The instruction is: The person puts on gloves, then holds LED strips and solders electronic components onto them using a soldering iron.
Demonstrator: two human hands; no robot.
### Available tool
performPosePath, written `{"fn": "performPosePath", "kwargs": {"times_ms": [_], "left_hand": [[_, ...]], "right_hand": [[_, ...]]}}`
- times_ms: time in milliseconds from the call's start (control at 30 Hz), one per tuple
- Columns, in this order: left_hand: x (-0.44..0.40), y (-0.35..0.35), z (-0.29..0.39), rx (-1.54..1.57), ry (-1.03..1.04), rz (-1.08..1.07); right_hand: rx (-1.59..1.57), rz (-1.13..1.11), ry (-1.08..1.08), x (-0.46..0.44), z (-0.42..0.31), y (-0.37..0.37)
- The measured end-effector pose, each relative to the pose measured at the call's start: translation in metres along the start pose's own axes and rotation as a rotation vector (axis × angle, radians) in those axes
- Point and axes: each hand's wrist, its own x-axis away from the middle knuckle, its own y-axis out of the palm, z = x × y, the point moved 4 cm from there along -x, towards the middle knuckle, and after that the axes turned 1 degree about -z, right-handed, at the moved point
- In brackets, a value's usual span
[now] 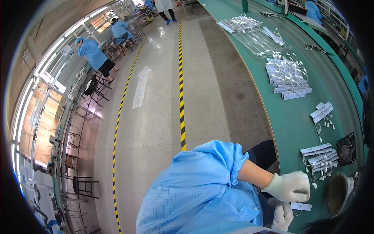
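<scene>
My left hand, in a white glove, is closed in a fist over the edge of the green bench. Whatever its fingers hold is hidden. Just below it in the view is my right hand, also gloved, with its fingers curled. A white LED strip board with a thin white wire lies right beside the right hand's fingers. I cannot tell if the hand grips it. Beyond the left hand, several similar boards with white wires and plugs are stacked on the bench.
A black fan and a round-mouthed duct stand near the boards. Farther up the green bench lie a small board group, a larger pile and a clear tray of wired boards. People in blue coats work across the aisle.
</scene>
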Motion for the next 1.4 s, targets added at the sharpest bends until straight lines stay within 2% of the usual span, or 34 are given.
{"fn": "performPosePath", "kwargs": {"times_ms": [67,100,133,167,200,233,267,300,333,367,433,467,500,533,567,633,667,933,967,1033,1067,1167,1333,1367,1400], "left_hand": [[-0.001,0.004,-0.006,-0.072,0.026,-0.038],[-0.002,0.005,-0.007,-0.155,0.049,-0.067],[-0.002,0.005,-0.007,-0.158,0.048,-0.071],[0.0,0.009,-0.01,-0.223,-0.013,-0.13],[0.001,0.012,-0.013,-0.29,-0.073,-0.186],[0.003,0.013,-0.018,-0.307,-0.073,-0.182],[0.009,0.012,-0.022,-0.395,0.09,-0.1],[0.017,0.01,-0.026,-0.485,0.253,-0.019],[0.021,0.008,-0.031,-0.549,0.252,-0.046],[0.024,0.004,-0.036,-0.567,0.247,-0.039],[0.026,-0.012,-0.026,-0.815,0.281,0.077],[0.03,-0.013,-0.038,-0.903,0.229,0.051],[0.032,-0.014,-0.043,-0.919,0.219,0.062],[0.034,-0.019,-0.046,-0.961,0.198,0.091],[0.037,-0.023,-0.049,-1.003,0.178,0.12],[0.041,-0.023,-0.061,-1.02,0.131,0.113],[0.042,-0.021,-0.066,-0.997,0.176,0.112],[0.041,-0.021,-0.064,-0.959,0.22,0.104],[0.041,-0.021,-0.064,-0.962,0.22,0.105],[0.041,-0.021,-0.064,-0.961,0.24,0.119],[0.042,-0.022,-0.064,-0.966,0.239,0.122],[0.041,-0.02,-0.067,-0.948,0.254,0.15],[0.042,-0.024,-0.062,-0.923,0.303,0.197],[0.041,-0.026,-0.059,-0.89,0.296,0.188],[0.04,-0.027,-0.058,-0.876,0.315,0.205]], "right_hand": [[-0.526,-0.029,0.311,0.016,0.011,0.007],[-0.527,-0.022,0.312,0.017,0.009,0.004],[-0.377,-0.007,0.264,0.018,0.004,-0.005],[-0.227,0.006,0.215,0.018,-0.002,-0.013],[-0.228,0.008,0.211,0.026,-0.01,-0.015],[-0.703,0.16,0.586,0.044,-0.003,-0.015],[-1.18,0.304,0.963,0.059,0.0,-0.006],[-0.973,0.289,0.753,0.049,-0.004,-0.013],[-0.98,0.277,0.736,0.039,-0.007,-0.016],[-1.006,0.233,0.875,0.03,-0.007,-0.017],[-1.037,0.132,1.162,0.01,-0.01,-0.023],[-1.043,0.076,1.307,0.004,-0.01,-0.024],[-1.045,0.056,1.294,0.011,-0.006,-0.021],[-1.143,0.041,1.13,0.022,-0.002,-0.013],[-1.148,0.021,1.113,0.04,0.017,0.006],[-0.575,0.006,0.113,0.032,0.028,0.012],[-0.578,0.003,0.102,0.035,0.034,0.015],[-1.064,-0.051,0.779,0.029,0.022,0.007],[-1.064,-0.052,0.776,0.031,0.024,0.01],[-0.799,-0.034,0.582,0.027,0.022,0.01],[-0.8,-0.038,0.576,0.025,0.023,0.011],[-0.906,-0.041,0.643,0.007,0.012,0.0],[-1.22,0.118,0.971,-0.014,-0.001,-0.001],[-1.216,0.101,0.973,0.003,0.016,0.011],[-1.038,0.003,0.644,0.024,0.043,0.027]]}}
